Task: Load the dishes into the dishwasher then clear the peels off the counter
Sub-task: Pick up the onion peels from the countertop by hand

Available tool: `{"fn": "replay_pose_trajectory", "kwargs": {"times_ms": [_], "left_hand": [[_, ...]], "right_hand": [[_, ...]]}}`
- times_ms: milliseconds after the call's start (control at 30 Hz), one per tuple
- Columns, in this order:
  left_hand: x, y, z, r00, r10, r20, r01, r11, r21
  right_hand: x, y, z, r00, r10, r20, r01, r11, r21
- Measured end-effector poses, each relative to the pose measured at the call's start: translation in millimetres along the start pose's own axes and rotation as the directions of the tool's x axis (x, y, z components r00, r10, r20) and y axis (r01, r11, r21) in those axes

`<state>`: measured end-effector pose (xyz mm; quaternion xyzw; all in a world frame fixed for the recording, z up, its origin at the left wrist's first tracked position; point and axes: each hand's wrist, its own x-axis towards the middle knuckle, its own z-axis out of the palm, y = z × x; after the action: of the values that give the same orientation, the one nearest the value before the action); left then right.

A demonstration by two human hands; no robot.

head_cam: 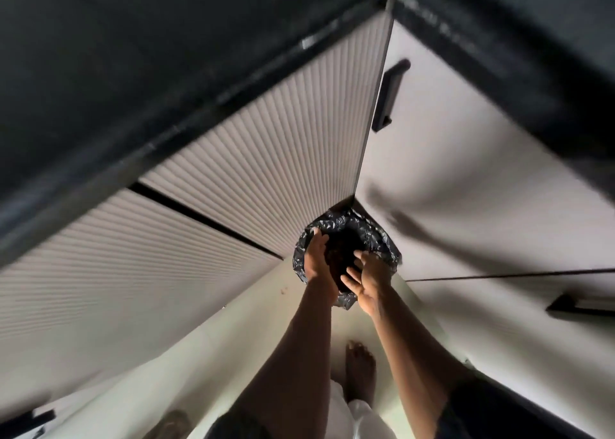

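Bin (374,230) contents too dark.

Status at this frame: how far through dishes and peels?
Done: dishes can't be judged, no dishwasher in view. In hand: left hand and right hand hang open over the black-lined bin in the cabinet corner, dark scraps below them, so peels look just dumped. Left: the dark counter is blurred; can't tell whether peels remain.

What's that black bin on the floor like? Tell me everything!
The bin is round, lined with a crinkly, shiny black plastic bag folded over its rim. It stands upright on the pale floor, in the corner where two cabinets meet. Inside looks dark. The left hand and right hand are open over its mouth; touching is unclear.
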<state>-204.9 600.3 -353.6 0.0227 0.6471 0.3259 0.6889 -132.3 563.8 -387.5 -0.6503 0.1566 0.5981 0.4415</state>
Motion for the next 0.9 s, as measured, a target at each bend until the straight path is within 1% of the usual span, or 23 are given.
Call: {"fn": "replay_pose_trajectory", "kwargs": {"times_ms": [33,133,167,233,300,333,367,433,467,500,533,567,600,633,667,700,733,767,833,900], "left_hand": [[-14,3,0,1.0,0.01,0.003,-0.01,1.0,-0.009],[-66,28,8,0.997,0.052,0.049,-0.048,0.996,-0.077],[-87,38,12,0.997,0.045,0.069,-0.037,0.993,-0.113],[-137,62,23,0.99,0.031,0.135,-0.006,0.983,-0.184],[-182,87,27,0.978,0.064,0.2,-0.002,0.955,-0.295],[-203,98,29,0.975,0.075,0.208,0.002,0.938,-0.347],[-223,109,32,0.974,0.077,0.212,0.013,0.92,-0.392],[-257,132,36,0.968,0.1,0.23,0.014,0.895,-0.446],[-274,141,38,0.962,0.125,0.243,-0.006,0.9,-0.436],[-286,150,41,0.954,0.154,0.258,-0.037,0.912,-0.409],[-297,158,43,0.946,0.186,0.265,-0.082,0.93,-0.358],[-308,167,44,0.937,0.226,0.266,-0.145,0.946,-0.29],[-316,177,46,0.924,0.274,0.265,-0.221,0.951,-0.215],[-324,187,46,0.906,0.32,0.278,-0.29,0.946,-0.145],[-330,198,47,0.89,0.35,0.291,-0.336,0.937,-0.098],[-333,209,48,0.883,0.365,0.296,-0.359,0.93,-0.078],[-335,222,47,0.883,0.373,0.286,-0.367,0.927,-0.076],[-335,235,45,0.889,0.372,0.268,-0.359,0.928,-0.098],[-333,258,38,0.907,0.35,0.236,-0.316,0.933,-0.172],[-328,276,30,0.911,0.344,0.228,-0.298,0.93,-0.213]], "right_hand": [[-18,-3,1,1.0,-0.02,0.0,0.02,0.999,-0.044],[-87,-23,12,0.984,-0.147,0.098,0.16,0.978,-0.135],[-110,-29,15,0.972,-0.195,0.132,0.217,0.96,-0.177],[-159,-49,22,0.94,-0.287,0.184,0.321,0.928,-0.191],[-209,-77,29,0.908,-0.358,0.219,0.394,0.907,-0.149],[-233,-90,32,0.896,-0.386,0.22,0.415,0.905,-0.1],[-253,-102,35,0.894,-0.396,0.208,0.409,0.912,-0.02],[-290,-124,43,0.913,-0.36,0.191,0.342,0.932,0.121],[-309,-135,47,0.916,-0.363,0.173,0.341,0.929,0.146],[-323,-145,52,0.901,-0.398,0.173,0.381,0.916,0.126],[-334,-154,57,0.869,-0.459,0.182,0.452,0.888,0.083],[-348,-164,61,0.808,-0.554,0.201,0.568,0.823,-0.014],[-356,-174,67,0.701,-0.67,0.244,0.711,0.682,-0.169],[-361,-184,73,0.568,-0.756,0.326,0.815,0.46,-0.352],[-362,-197,81,0.433,-0.795,0.424,0.849,0.202,-0.487],[-358,-210,90,0.327,-0.79,0.518,0.84,-0.009,-0.543],[-354,-223,101,0.262,-0.753,0.604,0.81,-0.169,-0.562],[-348,-233,111,0.247,-0.694,0.676,0.767,-0.287,-0.574],[-336,-245,124,0.256,-0.562,0.787,0.637,-0.514,-0.574],[-326,-247,127,0.326,-0.443,0.835,0.535,-0.642,-0.549]]}}
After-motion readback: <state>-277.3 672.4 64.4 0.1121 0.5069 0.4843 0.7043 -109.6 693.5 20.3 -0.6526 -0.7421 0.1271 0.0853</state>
